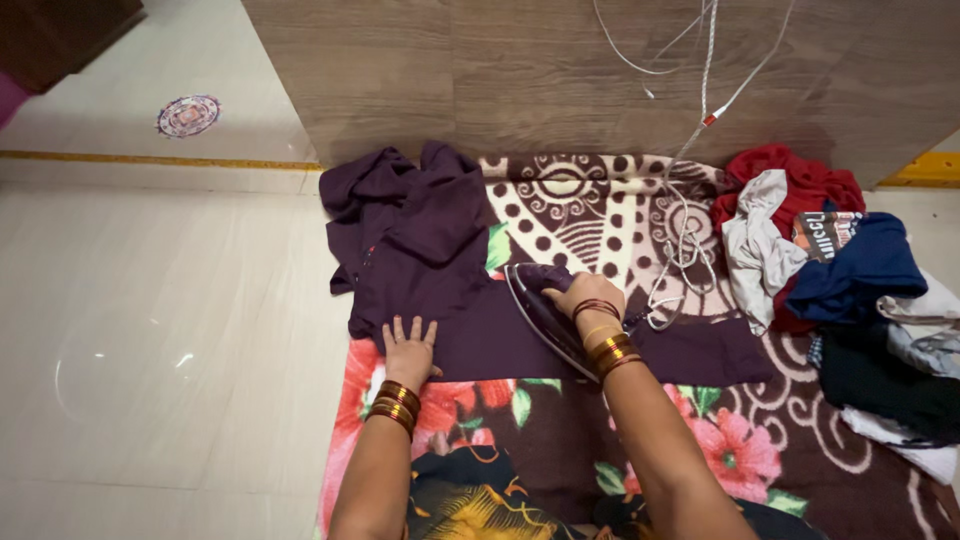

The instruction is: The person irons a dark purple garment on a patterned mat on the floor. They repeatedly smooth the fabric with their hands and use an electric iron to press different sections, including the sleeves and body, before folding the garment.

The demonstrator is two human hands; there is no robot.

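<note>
Tiled floor (150, 330), patterned blanket (600, 200) as padding. Left hand (410, 352) flat, fingers spread, pinning purple garment (430, 250) taut; right hand (580, 295) closed around iron (540, 310).

Left hand (409, 348): palm down, fingers spread and pointing away from the body, pressed flat; wrist straight, ringed with red and gold bangles; forearm bare, running up from the lower frame edge.

Right hand (583, 293): grip closed, fingers curled over and knuckles up; wrist bent slightly inward, bangles stacked just behind the grip; forearm bare, angled up and leftward from the lower right.
</note>
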